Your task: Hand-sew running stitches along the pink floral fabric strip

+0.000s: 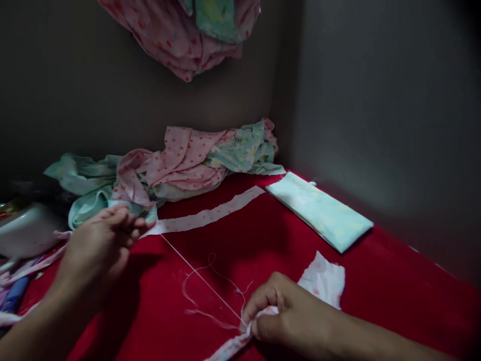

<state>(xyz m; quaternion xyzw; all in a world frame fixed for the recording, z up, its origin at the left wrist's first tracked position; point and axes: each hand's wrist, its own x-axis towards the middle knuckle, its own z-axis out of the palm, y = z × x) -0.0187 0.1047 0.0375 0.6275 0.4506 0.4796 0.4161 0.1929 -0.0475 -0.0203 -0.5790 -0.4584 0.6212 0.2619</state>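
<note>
over the red cloth (158,301), the left hand (101,235) curls its fingers (whether around anything, i cannot tell); the right hand (285,311) pinches a narrow printed strip (230,347) low in view, white thread (203,279) stretching taut from it leftward. pulling a stitch through seems in hand; the next move calls for even tension.

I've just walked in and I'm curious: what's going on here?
A person's right hand pinches a narrow folded fabric strip over a red surface. A taut thread runs from there up toward the raised left hand; what that hand holds is unclear. Beyond the right hand lies a folded pale green cloth.
</note>
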